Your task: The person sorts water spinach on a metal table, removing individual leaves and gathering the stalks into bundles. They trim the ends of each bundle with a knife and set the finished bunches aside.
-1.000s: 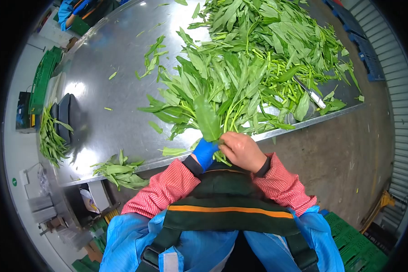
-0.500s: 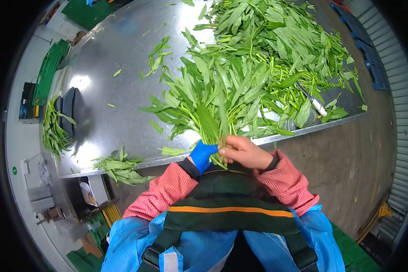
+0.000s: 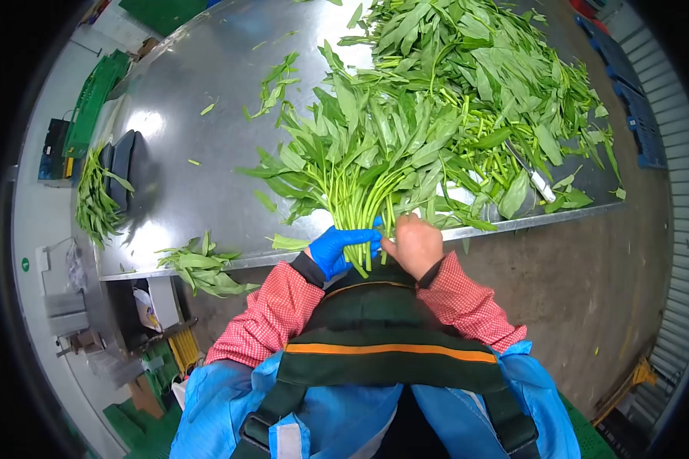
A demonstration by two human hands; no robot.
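Observation:
At the table's front edge, my left hand [image 3: 340, 250], in a blue glove, is wrapped around the lower stems of a leafy bunch of water spinach [image 3: 360, 172]. The stem ends poke out below the glove, and the leaves fan away over the table. Just to the right, my bare right hand [image 3: 417, 246] is closed, its thumb against a stem at the bunch's right side; the other fingers are curled and partly hidden. Beyond the bunch lies a large heap of water spinach [image 3: 482, 61]. A white-handled knife [image 3: 542, 186] rests at the heap's right front.
The metal table [image 3: 199, 183] carries loose leaves and stem scraps. A small pile of leaves [image 3: 203, 268] hangs over its front edge. At the left, another bunch [image 3: 97, 199] lies by a dark object [image 3: 120, 172]. Blue pallets [image 3: 637, 115] stand at the right.
My right hand has shifted right and turned knuckles-up. The upright leaf before the bunch is no longer there, and more stems show. My left hand has moved slightly left.

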